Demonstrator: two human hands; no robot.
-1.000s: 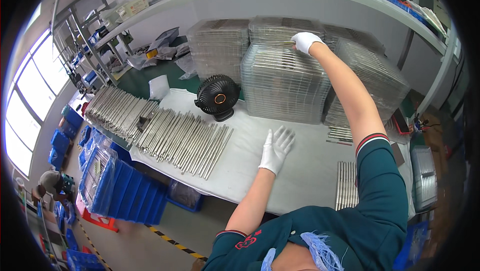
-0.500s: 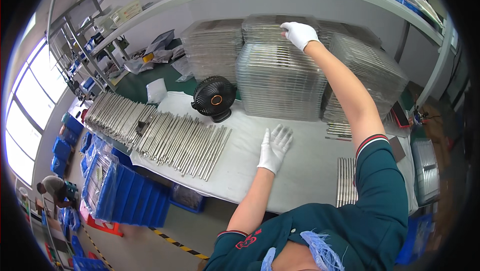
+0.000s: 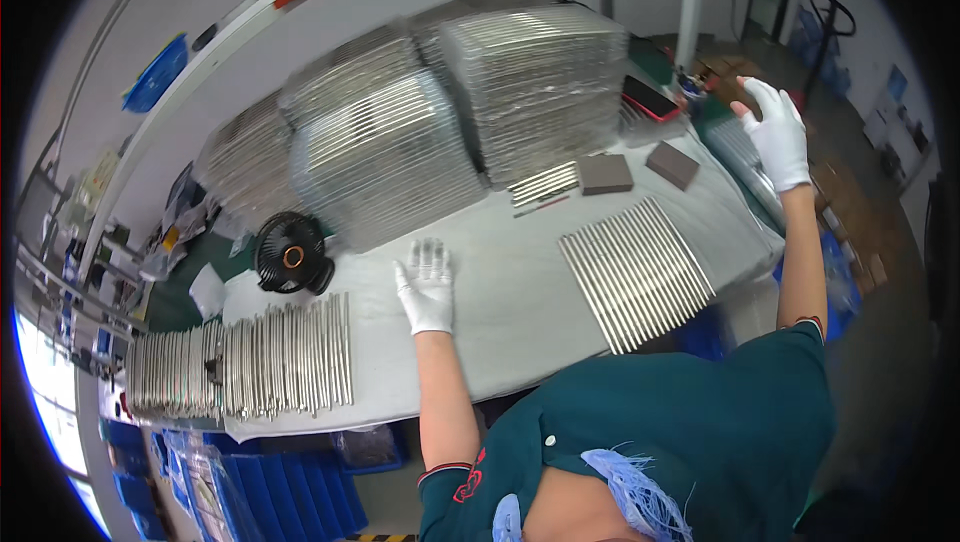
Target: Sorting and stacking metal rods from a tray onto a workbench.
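Left hand (image 3: 426, 288) is spread over white cloth (image 3: 508, 294); right hand (image 3: 776, 134), thumb and fingers parted, is raised beside clear trays (image 3: 727, 146).

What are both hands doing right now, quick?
Left gloved hand: open, palm up, empty, over the white cloth.
Right gloved hand: partly open, thumb apart from fingers; nothing visible held, palm hidden.

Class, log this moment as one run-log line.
left hand: open, over white cloth | right hand: raised near clear trays | metal rods: rows left and right
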